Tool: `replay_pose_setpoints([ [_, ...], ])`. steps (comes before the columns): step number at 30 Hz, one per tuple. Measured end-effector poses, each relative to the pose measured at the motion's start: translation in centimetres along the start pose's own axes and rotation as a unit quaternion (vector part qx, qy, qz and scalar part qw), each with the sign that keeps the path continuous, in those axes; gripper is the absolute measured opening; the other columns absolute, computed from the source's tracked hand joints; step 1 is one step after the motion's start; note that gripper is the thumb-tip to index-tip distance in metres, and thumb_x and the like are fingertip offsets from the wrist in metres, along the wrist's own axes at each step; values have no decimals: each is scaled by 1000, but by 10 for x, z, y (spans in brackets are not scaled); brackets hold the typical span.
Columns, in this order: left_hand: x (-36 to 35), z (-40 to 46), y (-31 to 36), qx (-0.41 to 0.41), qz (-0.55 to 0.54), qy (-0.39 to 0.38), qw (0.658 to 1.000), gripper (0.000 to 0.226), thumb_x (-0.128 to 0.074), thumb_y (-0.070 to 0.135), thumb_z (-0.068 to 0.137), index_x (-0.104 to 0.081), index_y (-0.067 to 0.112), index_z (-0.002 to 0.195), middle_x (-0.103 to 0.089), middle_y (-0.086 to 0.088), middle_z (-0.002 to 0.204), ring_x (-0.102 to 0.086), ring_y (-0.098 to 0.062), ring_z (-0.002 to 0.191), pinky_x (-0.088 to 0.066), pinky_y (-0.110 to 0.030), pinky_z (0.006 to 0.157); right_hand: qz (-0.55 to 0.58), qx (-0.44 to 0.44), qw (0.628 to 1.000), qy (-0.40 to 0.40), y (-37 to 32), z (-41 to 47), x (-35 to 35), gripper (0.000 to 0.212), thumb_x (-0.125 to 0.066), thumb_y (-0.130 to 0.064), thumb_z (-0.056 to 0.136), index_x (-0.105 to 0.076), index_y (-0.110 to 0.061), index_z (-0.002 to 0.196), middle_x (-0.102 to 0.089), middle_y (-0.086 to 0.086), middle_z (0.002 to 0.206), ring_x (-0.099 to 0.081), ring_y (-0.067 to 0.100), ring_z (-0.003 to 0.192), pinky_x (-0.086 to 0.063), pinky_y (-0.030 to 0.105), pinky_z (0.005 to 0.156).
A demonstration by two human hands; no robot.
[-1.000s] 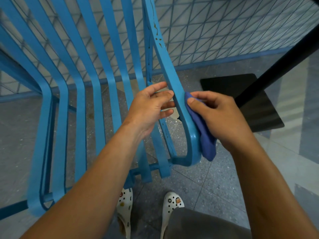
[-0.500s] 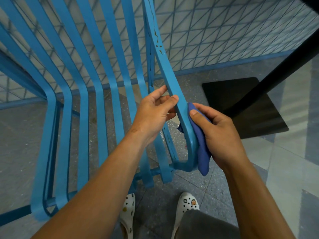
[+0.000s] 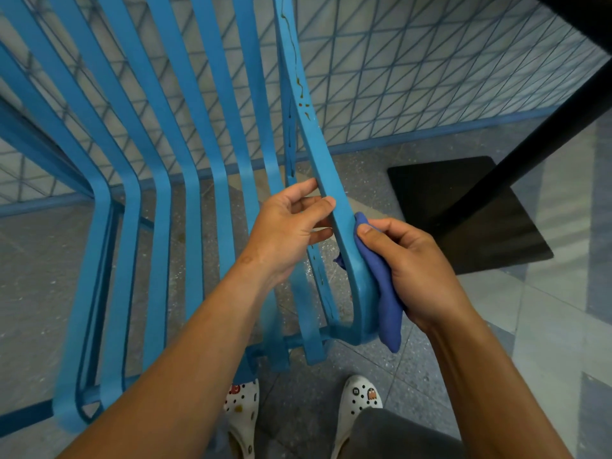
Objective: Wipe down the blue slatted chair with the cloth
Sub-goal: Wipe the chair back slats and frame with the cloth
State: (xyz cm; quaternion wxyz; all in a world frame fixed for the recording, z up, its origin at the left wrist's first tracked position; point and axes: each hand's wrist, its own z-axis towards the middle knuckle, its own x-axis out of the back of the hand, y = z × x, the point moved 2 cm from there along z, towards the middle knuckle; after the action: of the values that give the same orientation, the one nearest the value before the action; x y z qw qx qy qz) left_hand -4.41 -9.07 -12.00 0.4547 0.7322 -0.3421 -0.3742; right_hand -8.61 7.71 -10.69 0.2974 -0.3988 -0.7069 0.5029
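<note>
Cloth (image 3: 385, 303) slid lower | right hand (image 3: 420, 276) grips it | left hand (image 3: 288, 230) holds scuffed blue chair (image 3: 331, 180)

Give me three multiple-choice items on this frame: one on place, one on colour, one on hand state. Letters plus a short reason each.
1. Where is the cloth pressed?
A. On the outer side of the chair's rightmost slat
B. On the floor
C. On the leftmost slat

2. What colour is the cloth?
A. White
B. Dark blue
C. Yellow

3. What is the left hand doing?
A. Hanging idle
B. Holding a spray bottle
C. Gripping the rightmost slat

Answers:
1. A: the right hand holds the cloth against the right face of the rightmost slat of the blue slatted chair, near its lower curve.
2. B: it shows a darker, more violet blue than the chair's paint.
3. C: its thumb lies on the slat's front edge and its fingers reach behind it.
</note>
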Motion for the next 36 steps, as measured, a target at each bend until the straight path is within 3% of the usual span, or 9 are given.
replay_pose_setpoints([
  [7, 11, -3, 6, 6, -41, 45, 998, 28, -67, 7, 94, -66, 7, 122, -77, -3, 94, -73, -13, 78, -57, -25, 66, -7, -7, 998, -66, 1, -13, -4, 16, -67, -19, 95, -72, -4, 97, -77, 11, 89, -70, 17, 75, -57, 24, 66],
  [12, 19, -6, 11, 2, -35, 55, 998, 13, -66, 6, 95, -70, 14, 103, -77, -1, 88, -73, -12, 75, -56, -23, 62, -6, -31, 989, -142, 1, -24, -6, 24, -66, -16, 94, -67, 5, 103, -76, 18, 93, -73, 26, 77, -60, 27, 63],
  [17, 25, -9, 12, 8, -31, 64, 997, 23, -67, 8, 94, -68, 6, 117, -77, -6, 95, -72, -15, 78, -55, -23, 61, -41, -28, 980, -191, 0, -26, -8, 24, -70, -21, 86, -71, -1, 98, -77, 12, 91, -73, 17, 77, -56, 19, 65],
  [22, 32, -15, 9, 16, -15, 51, 998, 23, -68, 14, 95, -67, 13, 118, -78, -4, 99, -74, -17, 83, -58, -26, 68, -97, -49, 965, -239, -15, -24, -5, 25, -69, -23, 84, -74, -6, 101, -79, 8, 97, -76, 23, 88, -60, 23, 73],
  [25, 36, -15, 7, 17, -19, 39, 999, 23, -66, 15, 97, -67, 13, 120, -78, -6, 105, -75, -22, 91, -61, -31, 75, -164, -6, 977, -137, -30, -13, -4, 19, -70, -25, 90, -75, -16, 106, -78, 3, 95, -76, 23, 79, -62, 28, 65],
  [28, 38, -11, 5, 20, -26, 31, 999, 20, -62, 14, 99, -69, 14, 118, -77, -6, 106, -74, -23, 89, -59, -34, 77, -218, 117, 969, -8, -42, 1, -13, 12, -72, -27, 93, -75, -26, 105, -76, -10, 92, -72, 6, 79, -55, 19, 66],
  [33, 38, -5, 3, 39, -66, 34, 996, 20, -53, 6, 102, -70, 13, 110, -76, -2, 94, -70, -16, 76, -56, -30, 71, -296, 200, 934, 6, -43, 31, -44, 13, -75, -32, 90, -79, -30, 102, -72, -12, 98, -68, 3, 93, -56, 33, 90],
  [36, 39, -5, 4, 40, -75, 14, 996, 24, -53, 6, 102, -69, 12, 118, -77, -4, 99, -71, -15, 78, -56, -27, 69, -298, 209, 931, 16, -48, 59, -54, 15, -75, -34, 91, -80, -28, 103, -73, -16, 96, -67, -3, 95, -55, 28, 91],
])
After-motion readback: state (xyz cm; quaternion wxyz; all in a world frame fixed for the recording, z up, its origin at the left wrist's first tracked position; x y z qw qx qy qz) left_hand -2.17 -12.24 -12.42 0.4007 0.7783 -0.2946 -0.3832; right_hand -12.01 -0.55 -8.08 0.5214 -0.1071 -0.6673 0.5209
